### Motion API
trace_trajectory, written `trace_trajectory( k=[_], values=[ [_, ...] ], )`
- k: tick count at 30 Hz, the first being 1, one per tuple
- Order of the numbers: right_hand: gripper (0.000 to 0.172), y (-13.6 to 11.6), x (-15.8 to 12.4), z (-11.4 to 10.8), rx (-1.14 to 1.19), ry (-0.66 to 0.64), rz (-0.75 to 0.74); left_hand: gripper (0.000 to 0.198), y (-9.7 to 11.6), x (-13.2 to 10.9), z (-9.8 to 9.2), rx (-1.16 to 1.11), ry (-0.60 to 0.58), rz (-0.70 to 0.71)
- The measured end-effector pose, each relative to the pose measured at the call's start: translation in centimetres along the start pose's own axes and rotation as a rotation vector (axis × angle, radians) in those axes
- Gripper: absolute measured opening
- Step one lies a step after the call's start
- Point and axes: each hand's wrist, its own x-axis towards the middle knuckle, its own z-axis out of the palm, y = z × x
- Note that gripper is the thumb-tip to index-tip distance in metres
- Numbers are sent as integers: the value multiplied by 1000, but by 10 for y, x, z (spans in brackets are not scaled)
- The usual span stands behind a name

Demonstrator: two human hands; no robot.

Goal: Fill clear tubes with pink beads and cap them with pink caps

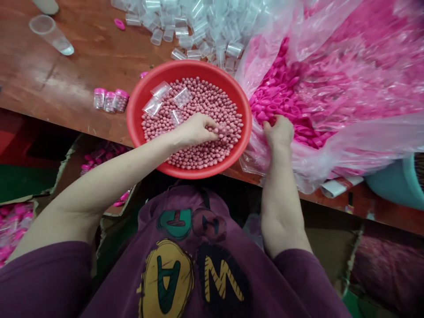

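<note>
My left hand (200, 129) is inside a red basin (132, 110), its fingers curled down among small pink balls (205, 97). What those fingers hold blends in with the balls, and I cannot make it out. Small clear packets (183, 97) lie on top of the balls. To the right of the basin, my right hand (281, 131) reaches into a heap of bright pink plastic caps (278, 97) in an open clear bag (331, 154). Its thumb and forefinger are bent around a pink cap, and the other fingers are largely hidden.
Clear plastic tubes (198, 26) are piled behind the basin. Several filled jars with pink lids (110, 101) stand at its left on the wooden table (92, 53). A clear cup (53, 35) lies farther back; a teal basin (394, 181) sits at right. Boxes of pink items (16, 225) are below.
</note>
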Motion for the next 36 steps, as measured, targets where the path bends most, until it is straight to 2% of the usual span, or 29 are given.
trace_trajectory(
  k=[3, 6, 9, 14, 17, 19, 20, 22, 26, 31, 34, 36],
  values=[
    [32, -5, 5, 18, 89, 70, -82, 7, 11, -26, -13, -54, -17, -61],
    [34, -5, 10, 32, 207, 75, -136, 18, 13, -49, -17, -241, 18, -68],
    [32, 0, 15, 36, 334, 108, -114, 28, 7, -61, -16, -441, 69, -60],
    [44, 1, 20, 29, 495, 276, -143, 34, -2, -65, -11, -616, 94, -76],
    [50, -18, 6, 15, 584, 448, -99, 25, -2, -66, -11, -634, 132, -71],
    [48, -42, -15, -1, 636, 494, -160, 18, 0, -66, -12, -627, 130, -123],
    [44, -55, -28, -11, 684, 479, -231, 17, 1, -65, -13, -628, 123, -147],
    [35, -82, -56, -29, 754, 324, -424, 16, 3, -64, -14, -642, 116, -171],
    [33, -120, -93, -51, 539, 78, -634, 21, 5, -60, -15, -699, 149, -157],
    [22, -138, -108, -57, 518, -149, -778, 32, 6, -57, -15, -731, 171, -157],
    [22, -146, -113, -58, 532, -284, -920, 29, 6, -55, -15, -702, 174, -153],
    [21, -148, -115, -57, 529, -331, -958, 28, 5, -55, -14, -661, 173, -145]
  ],
)
